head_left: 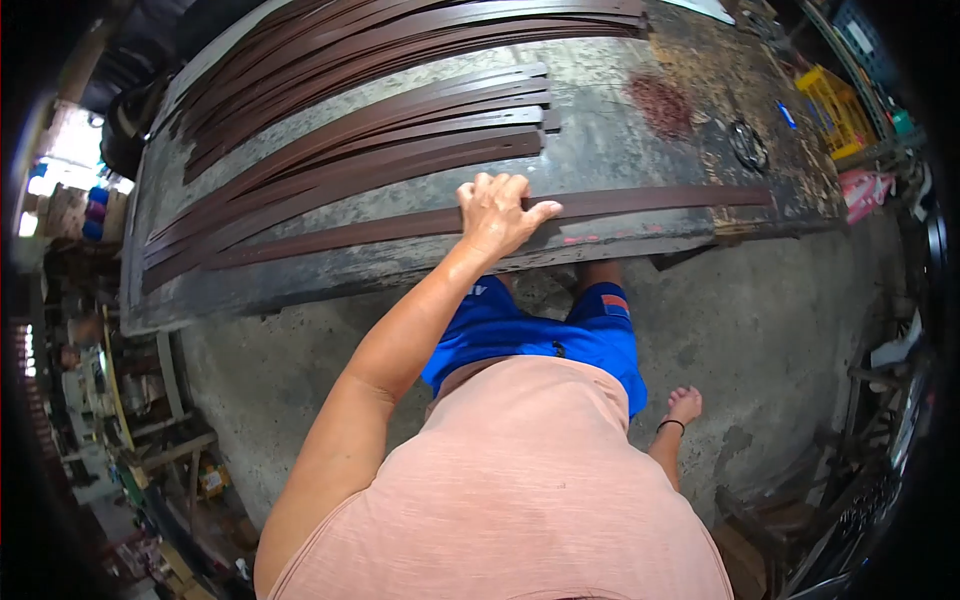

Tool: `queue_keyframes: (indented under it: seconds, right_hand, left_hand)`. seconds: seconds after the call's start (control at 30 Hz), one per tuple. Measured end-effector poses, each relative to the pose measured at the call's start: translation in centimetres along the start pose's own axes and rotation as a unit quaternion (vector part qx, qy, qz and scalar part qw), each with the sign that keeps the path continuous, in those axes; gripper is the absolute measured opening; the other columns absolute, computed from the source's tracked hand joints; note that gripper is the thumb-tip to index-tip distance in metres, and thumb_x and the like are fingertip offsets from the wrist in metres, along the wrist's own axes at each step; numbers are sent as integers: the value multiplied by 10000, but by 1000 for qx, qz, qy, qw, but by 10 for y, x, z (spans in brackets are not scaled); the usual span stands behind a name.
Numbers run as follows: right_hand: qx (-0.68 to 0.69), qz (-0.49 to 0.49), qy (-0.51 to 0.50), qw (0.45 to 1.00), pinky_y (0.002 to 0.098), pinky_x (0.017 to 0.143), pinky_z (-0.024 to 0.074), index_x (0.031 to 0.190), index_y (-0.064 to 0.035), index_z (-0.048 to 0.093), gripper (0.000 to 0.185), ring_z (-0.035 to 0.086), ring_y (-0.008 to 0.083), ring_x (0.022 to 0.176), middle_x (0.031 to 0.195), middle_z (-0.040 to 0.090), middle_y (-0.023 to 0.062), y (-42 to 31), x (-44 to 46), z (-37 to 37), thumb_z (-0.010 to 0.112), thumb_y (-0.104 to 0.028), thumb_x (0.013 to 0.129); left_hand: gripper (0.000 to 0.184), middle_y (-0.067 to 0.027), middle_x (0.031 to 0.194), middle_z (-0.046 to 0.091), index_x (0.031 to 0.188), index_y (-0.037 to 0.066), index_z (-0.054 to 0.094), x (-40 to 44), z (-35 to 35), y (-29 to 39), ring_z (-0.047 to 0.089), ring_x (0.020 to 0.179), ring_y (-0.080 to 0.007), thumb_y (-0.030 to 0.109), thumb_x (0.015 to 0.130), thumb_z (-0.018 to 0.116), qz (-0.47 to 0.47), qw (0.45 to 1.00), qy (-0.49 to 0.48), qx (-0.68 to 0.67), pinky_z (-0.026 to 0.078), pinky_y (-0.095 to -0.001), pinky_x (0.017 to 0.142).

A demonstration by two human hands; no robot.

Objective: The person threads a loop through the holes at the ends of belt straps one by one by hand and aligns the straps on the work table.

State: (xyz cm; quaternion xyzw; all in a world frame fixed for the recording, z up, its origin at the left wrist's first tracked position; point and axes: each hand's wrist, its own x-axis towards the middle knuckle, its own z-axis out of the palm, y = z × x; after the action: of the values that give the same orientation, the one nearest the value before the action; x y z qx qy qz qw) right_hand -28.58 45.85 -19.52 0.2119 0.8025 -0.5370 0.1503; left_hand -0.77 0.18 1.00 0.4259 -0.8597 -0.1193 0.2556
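My left hand (497, 212) reaches over the near part of the workbench and lies across a long dark brown leather-like strap (650, 202). Its fingers are bent over the strap, and the thumb points right along it. The strap runs nearly the bench's length, close to the front edge. Just beyond the hand, a fanned group of similar straps (400, 140) lies on the bench, with small holes near some right ends. My right hand (685, 405) hangs low beside my body, a dark band at the wrist; its fingers are loosely bent with nothing visible in them.
A larger pile of brown straps (420, 40) covers the back of the worn workbench (590, 120). Reddish-brown scraps (660, 105), a dark ring-shaped coil (747, 146) and a blue marker-like object (786, 115) lie to the right. A yellow crate (835, 110) stands beyond the bench.
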Motion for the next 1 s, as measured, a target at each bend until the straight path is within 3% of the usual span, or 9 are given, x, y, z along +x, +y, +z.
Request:
queue_keyframes:
  seconds: [0.07,0.23,0.3,0.43,0.53,0.6,0.73,0.9,1.0]
  right_hand:
    - [1,57,37,998,327,664,493,1145,-58,601,297,623,212,802,972,653,129,-12,-22,-2,524,-248,930]
    - [0,-28,-10,1000,370,732,509,1237,-22,576,417,635,257,881,1054,667,175,24,7,-19,548,-324,952]
    - [130,83,22,988,353,729,518,1222,-28,571,334,634,238,883,1039,666,147,-27,-27,-9,542,-232,959]
    - [178,-65,20,982,317,666,532,1096,-25,605,273,635,195,819,932,663,103,-30,-11,5,521,-251,968]
    - [130,-92,13,987,367,772,530,1086,-21,583,424,633,241,900,955,655,140,-43,2,5,481,-418,978]
    - [311,-9,-82,947,368,757,530,1010,-32,577,447,629,229,833,855,641,109,-87,-21,9,462,-464,992]
    - [355,-91,-131,921,369,752,528,991,-33,575,504,624,227,828,864,641,110,-117,-23,21,448,-520,991]
    - [358,-154,-180,903,357,731,534,1080,-14,579,443,625,224,822,928,649,122,-140,-26,29,496,-439,987]
    - [268,-206,-149,929,361,762,529,1247,-30,502,321,606,219,901,1101,616,125,-156,-47,35,565,-174,967]
  left_hand:
    - [515,-88,783,664,747,85,635,6,-3,4,582,855,-293,596,758,700,-5,999,-37,14,382,-477,788]
    - [547,-168,712,639,757,39,598,14,-39,-4,634,694,-346,574,786,707,-84,980,-163,-74,484,-442,632]
    - [576,-172,643,579,725,19,564,12,-53,-29,553,602,-320,575,790,702,-81,978,-182,-61,435,-446,581]
    - [532,-160,594,399,674,-10,439,-7,-94,-102,373,556,-242,416,818,724,-22,985,-171,-28,350,-409,525]
    - [499,-218,633,381,690,-20,416,-29,-137,-158,365,571,-333,372,841,684,-15,979,-197,42,349,-431,551]
    - [482,-218,647,411,710,-23,421,-45,-164,-195,434,595,-379,364,849,671,-11,978,-186,91,367,-446,580]
    - [301,-154,955,584,933,14,586,-69,-188,-230,561,943,-353,296,875,677,-4,982,-95,164,439,-425,812]
    - [323,-156,1120,600,1078,17,617,-48,-136,-157,568,1085,-335,166,819,740,48,998,-20,41,441,-414,948]
    - [402,-181,1119,621,1125,26,632,-22,-102,-69,577,1077,-359,203,783,749,129,991,-40,9,454,-435,929]
